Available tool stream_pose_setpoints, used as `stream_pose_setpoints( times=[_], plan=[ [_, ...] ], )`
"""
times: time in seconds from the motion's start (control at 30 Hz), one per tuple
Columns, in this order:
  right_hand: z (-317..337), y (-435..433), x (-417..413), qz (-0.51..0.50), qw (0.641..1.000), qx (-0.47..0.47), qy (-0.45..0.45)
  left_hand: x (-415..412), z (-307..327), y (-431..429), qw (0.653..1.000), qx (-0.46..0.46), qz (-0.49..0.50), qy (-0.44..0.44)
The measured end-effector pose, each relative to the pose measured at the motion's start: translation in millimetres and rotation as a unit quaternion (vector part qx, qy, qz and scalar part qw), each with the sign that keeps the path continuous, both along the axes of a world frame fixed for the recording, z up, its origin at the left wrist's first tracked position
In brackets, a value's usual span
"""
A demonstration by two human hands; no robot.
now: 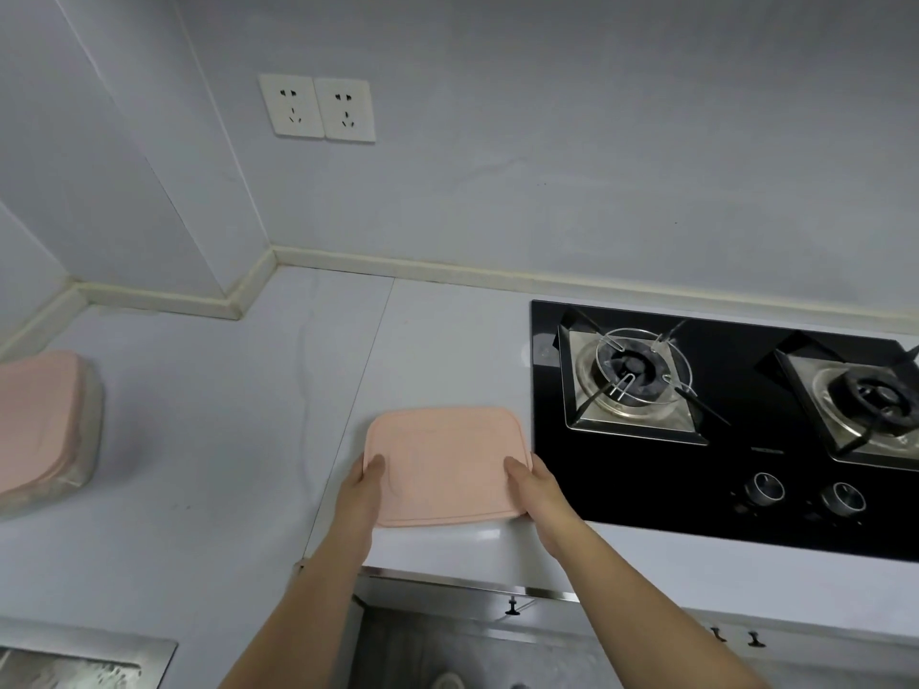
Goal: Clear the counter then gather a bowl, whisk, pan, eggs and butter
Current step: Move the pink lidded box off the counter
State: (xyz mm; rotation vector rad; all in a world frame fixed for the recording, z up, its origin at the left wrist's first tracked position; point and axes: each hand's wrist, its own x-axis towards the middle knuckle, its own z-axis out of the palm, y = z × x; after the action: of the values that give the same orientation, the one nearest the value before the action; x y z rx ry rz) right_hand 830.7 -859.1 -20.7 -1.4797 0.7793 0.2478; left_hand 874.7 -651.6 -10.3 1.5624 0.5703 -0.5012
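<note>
A pink-lidded container (445, 464) sits on the white counter (224, 415), just left of the stove. My left hand (360, 494) grips its left side with the thumb on the lid. My right hand (539, 494) grips its right side, thumb on top as well. The fingers of both hands are hidden under or behind the container. A second container with a pink lid (42, 425) stands at the far left of the counter.
A black two-burner gas stove (721, 430) with two knobs fills the right side. Two wall sockets (318, 107) sit above the counter corner. A steel sink edge (84, 658) shows at the bottom left. Cabinet fronts with small knobs run below the counter.
</note>
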Motion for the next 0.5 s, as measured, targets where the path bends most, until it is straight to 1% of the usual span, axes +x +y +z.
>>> stream_pose_setpoints(
  times=[0.07, 0.23, 0.33, 0.5],
  plan=[
    [1, 0, -3, -0.012, 0.999, 0.027, -0.025, 2, 0, 2, 1.000, -0.015, -0.006, -0.012],
    [18, 0, -9, -0.025, 0.994, 0.085, -0.064, 8, 15, 8, 0.998, -0.010, -0.028, -0.053],
    [24, 0, -14, -0.056, 0.987, 0.123, -0.088, 5, 24, 8, 0.996, -0.012, -0.014, -0.086],
    [33, -3, -23, -0.102, 0.976, 0.146, -0.126, -5, 37, 0, 0.993, -0.014, 0.004, -0.113]
  ],
)
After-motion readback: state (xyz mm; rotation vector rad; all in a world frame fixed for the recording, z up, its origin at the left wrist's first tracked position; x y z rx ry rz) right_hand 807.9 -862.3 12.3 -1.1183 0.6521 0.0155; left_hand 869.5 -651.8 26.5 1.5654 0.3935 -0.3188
